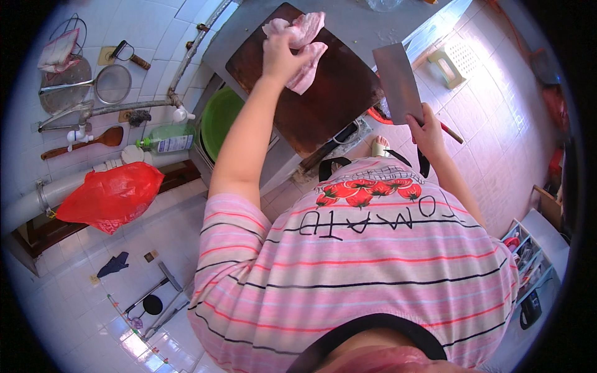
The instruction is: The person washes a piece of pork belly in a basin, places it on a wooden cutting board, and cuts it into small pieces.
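Note:
A dark wooden cutting board (336, 98) lies on the grey counter (345, 16) in front of me. Toward its far left part, my left hand (281, 58) grips a piece of raw pale pink meat (308, 29), which folds out on both sides of my fingers. In my right hand (426, 133) is a Chinese cleaver (396, 84), held by its handle off the board's right side. The broad blade points away from me, its flat face showing. My left fingers are partly hidden behind the hand and the meat.
A green basin (219, 119) sits left of the board. On the tiled wall hang a mesh strainer (113, 84), a wooden spatula (109, 136) and a red plastic bag (112, 193). A green soap bottle (172, 138) stands nearby. A plastic stool (454, 63) is on the floor to the right.

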Tool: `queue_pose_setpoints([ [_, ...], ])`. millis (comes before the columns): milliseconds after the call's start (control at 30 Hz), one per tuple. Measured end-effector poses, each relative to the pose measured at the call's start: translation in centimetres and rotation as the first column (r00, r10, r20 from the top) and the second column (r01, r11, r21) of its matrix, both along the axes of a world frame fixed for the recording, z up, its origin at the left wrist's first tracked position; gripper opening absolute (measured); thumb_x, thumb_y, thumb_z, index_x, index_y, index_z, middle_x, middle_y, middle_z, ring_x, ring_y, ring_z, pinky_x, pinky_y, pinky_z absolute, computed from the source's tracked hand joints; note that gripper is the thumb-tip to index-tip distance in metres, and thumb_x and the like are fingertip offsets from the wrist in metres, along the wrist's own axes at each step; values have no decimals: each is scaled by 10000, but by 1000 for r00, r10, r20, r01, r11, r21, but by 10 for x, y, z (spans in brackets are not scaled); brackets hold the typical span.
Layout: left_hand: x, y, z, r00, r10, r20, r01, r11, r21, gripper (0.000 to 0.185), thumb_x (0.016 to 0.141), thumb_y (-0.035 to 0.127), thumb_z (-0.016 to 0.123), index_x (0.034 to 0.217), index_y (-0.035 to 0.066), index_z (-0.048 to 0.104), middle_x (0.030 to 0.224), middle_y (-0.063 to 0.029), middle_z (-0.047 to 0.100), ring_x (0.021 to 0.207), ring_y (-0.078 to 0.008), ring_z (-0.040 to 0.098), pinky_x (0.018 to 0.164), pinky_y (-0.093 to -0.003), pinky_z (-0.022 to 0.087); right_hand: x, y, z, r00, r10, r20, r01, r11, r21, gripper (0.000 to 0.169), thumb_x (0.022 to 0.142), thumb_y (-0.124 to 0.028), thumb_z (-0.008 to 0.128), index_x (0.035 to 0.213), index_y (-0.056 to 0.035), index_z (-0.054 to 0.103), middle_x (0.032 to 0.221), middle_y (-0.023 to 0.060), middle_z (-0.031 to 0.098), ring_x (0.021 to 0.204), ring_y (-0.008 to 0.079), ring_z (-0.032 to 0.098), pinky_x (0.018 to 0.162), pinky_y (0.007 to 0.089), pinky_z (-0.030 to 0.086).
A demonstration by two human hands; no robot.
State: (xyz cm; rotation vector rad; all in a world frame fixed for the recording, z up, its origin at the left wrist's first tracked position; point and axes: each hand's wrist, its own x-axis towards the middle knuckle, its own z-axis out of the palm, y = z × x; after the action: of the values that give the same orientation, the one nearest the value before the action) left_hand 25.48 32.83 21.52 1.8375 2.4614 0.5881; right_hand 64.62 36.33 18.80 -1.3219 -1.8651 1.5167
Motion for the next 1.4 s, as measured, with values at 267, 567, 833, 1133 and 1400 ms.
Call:
queue_pose_setpoints([
  [267, 24, -20, -25, 951, 307, 37, -261, 862, -435, 505, 613, 297, 801, 955, -20, 610, 893, -190, 653, 841, -318, 658, 736, -432, 536, -9, 0, -1, 999, 19, -49, -21, 999, -38, 148, 919, -96, 584, 1010, -33, 486, 596, 1, 490, 439, 68, 446, 399, 238, 354],
  [567, -23, -90, 25, -208, 146, 967, -179, 966, -184, 410, 747, 73, 682, 1122, -41, 562, 1025, -180, 639, 863, -291, 659, 772, -421, 578, -37, -1, 15, 955, 296, -22, -289, 944, 161, 370, 864, -57, 594, 1214, -7, 484, 848, 82, 625, 671, 113, 579, 609, 257, 474],
  [833, -21, -173, 42, -223, -130, 966, -617, 786, -37, 383, 843, 257, 705, 1135, 51, 569, 1024, -112, 621, 890, -268, 607, 840, -451, 527, -179, -49, 49, 776, 612, -152, -406, 670, 622, 571, 803, -102, 575, 1362, -110, 456, 1163, 203, 597, 1070, 372, 576, 923, 420, 473],
  [1133, -27, -256, 19, -327, -53, 944, -679, 707, -196, 270, 839, 196, 705, 1060, 83, 599, 1024, -60, 646, 954, -222, 615, 788, -380, 511, -267, -165, 55, 616, 779, 113, -616, 388, 686, 498, 773, -48, 600, 1263, -117, 547, 984, 164, 579, 917, 350, 597, 775, 434, 501],
  [1400, -56, -317, 10, -321, -181, 930, -857, 474, -203, 234, 815, 53, 678, 1032, 39, 593, 1021, -97, 652, 949, -258, 644, 770, -466, 520, -259, -77, -7, 834, 547, -72, -323, 590, 740, 423, 870, -170, 650, 1260, -45, 541, 1342, 165, 504, 1259, 321, 466, 1049, 387, 382],
])
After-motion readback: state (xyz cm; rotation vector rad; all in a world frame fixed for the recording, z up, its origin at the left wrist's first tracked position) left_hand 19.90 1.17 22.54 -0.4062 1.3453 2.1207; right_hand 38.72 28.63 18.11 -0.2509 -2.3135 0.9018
